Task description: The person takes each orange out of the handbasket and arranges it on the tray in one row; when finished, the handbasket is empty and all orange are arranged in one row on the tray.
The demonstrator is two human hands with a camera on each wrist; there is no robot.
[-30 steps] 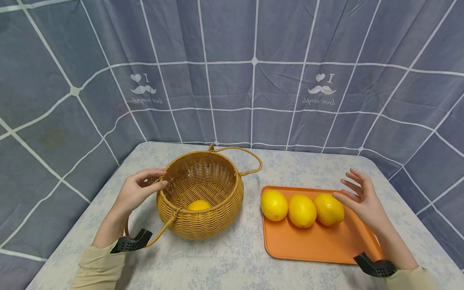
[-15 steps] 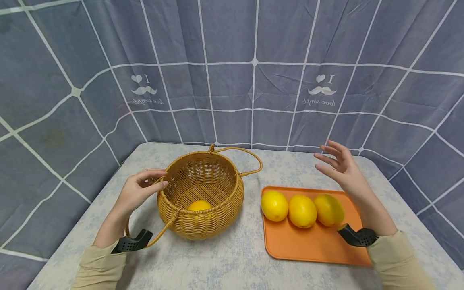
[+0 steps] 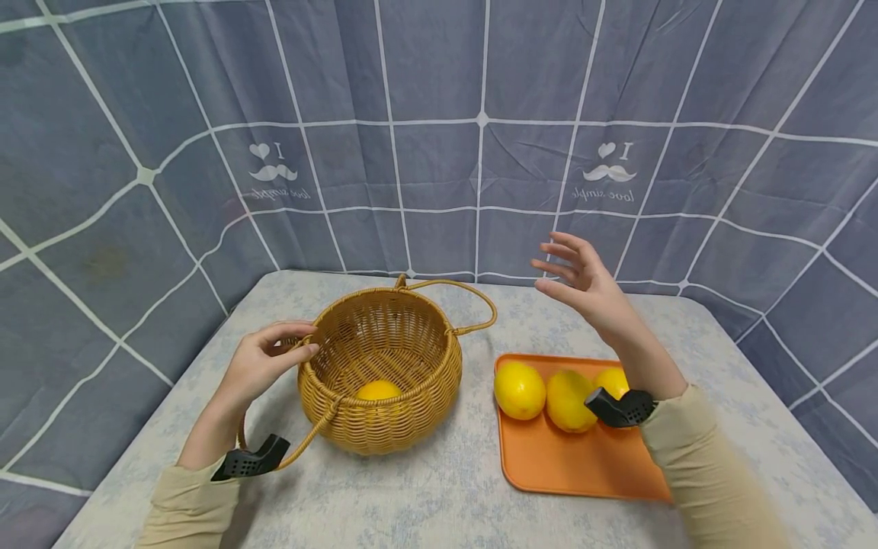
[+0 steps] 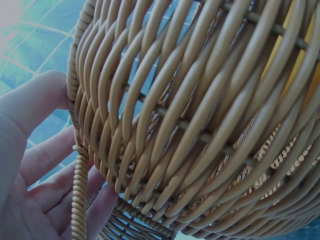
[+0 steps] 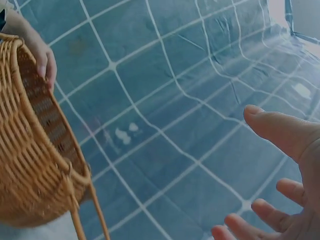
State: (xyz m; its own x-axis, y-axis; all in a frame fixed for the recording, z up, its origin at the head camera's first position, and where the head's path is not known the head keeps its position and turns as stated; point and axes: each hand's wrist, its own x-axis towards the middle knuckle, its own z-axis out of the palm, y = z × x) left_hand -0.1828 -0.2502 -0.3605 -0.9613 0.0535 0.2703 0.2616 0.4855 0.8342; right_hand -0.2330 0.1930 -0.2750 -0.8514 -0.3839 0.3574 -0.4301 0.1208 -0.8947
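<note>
A shallow orange rectangular tray (image 3: 562,465) is lying on a pale blue-and-white cloth (image 3: 439,496), three glossy yellow lemons (image 3: 571,402) sitting in a row near its far side. A black wrist device (image 3: 624,408) is partly hiding the rightmost one; should the right arm be dropping low, it could be knocking that fruit loose. The left hand (image 3: 257,362) is pinching the rim of a round tan wicker basket (image 3: 380,431), where another yellow fruit (image 3: 379,390) is resting; hard pressing there might be tipping it. Farther out, the right hand (image 3: 590,286) is hovering, thumb and fingers spread, holding nothing. Behind, a white-gridded blue-grey curtain (image 3: 439,168) is hanging.
</note>
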